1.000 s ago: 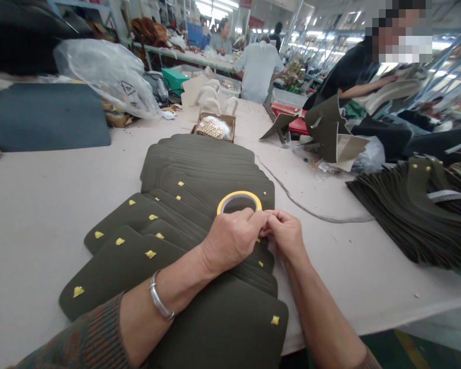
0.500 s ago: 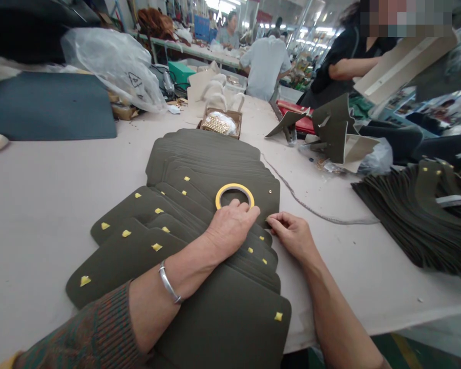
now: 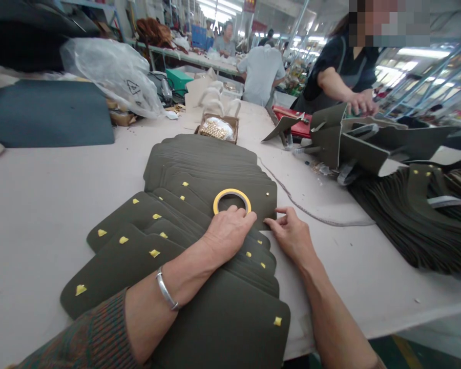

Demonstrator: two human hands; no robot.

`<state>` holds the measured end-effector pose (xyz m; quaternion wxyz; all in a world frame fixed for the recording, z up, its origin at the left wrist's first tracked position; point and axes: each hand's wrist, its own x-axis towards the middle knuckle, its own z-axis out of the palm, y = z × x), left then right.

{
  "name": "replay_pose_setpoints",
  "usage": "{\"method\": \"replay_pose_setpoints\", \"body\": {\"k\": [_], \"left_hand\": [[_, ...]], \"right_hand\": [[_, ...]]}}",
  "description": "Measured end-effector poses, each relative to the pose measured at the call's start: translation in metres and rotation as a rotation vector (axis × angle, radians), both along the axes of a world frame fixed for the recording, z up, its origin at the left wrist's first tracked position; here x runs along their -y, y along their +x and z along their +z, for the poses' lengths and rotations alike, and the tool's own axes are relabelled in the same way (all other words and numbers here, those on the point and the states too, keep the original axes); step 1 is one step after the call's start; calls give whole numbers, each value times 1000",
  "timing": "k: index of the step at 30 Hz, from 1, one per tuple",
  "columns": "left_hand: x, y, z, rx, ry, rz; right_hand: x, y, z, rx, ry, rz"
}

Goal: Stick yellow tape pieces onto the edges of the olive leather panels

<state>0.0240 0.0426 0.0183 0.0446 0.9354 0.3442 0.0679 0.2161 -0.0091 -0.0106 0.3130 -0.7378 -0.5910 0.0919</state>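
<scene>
My left hand, with a silver bangle at its wrist, is closed on the near rim of a roll of yellow tape, which stands tilted above dark olive panels. The panels lie fanned in overlapping stacks, and small yellow tape pieces are stuck on several of them. At the right edge of an upper panel is my right hand. Its thumb tip touches the panel near the corner and the forefinger is apart from it; the other fingers are partly hidden. A small metal stud shows on that panel.
A box of gold-coloured chain stands behind the panels. To the right lie a thick stack of olive pieces, folded olive parts and a thin cord. A blue-grey sheet is at left. A co-worker stands across the table.
My right thumb and forefinger were pinched at the panel edge and have now spread apart. The left hand keeps the tape roll. The co-worker has lowered a raised olive-and-beige part onto the table.
</scene>
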Motion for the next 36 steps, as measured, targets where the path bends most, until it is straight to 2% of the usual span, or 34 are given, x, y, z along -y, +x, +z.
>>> {"method": "replay_pose_setpoints", "body": {"k": [5, 7, 10, 14, 18, 23, 26, 28, 32, 36], "left_hand": [[0, 0, -2, 38, 40, -9], [0, -1, -2, 73, 62, -23], [0, -1, -2, 89, 58, -33], [-1, 0, -1, 73, 59, -54], [-1, 0, 1, 78, 68, -91], [-3, -5, 4, 144, 75, -113], [-4, -7, 4, 180, 51, -148], [-4, -8, 2, 209, 17, -169], [-4, -8, -2, 317, -11, -191], [-3, -8, -2, 369, -29, -199]], "right_hand": [[13, 2, -4, 211, 184, 190], [13, 1, -8, 284, 185, 263], [7, -1, -12, 326, 154, 287], [-6, 0, -9, 230, 69, 217], [-11, 3, 1, 123, -72, 188], [1, 3, 18, 2, -280, 298], [9, 4, 22, -50, -329, 388], [11, 5, 21, -116, -285, 380], [13, 1, 16, -344, -4, 195], [15, -12, 18, -298, 159, 289]]}}
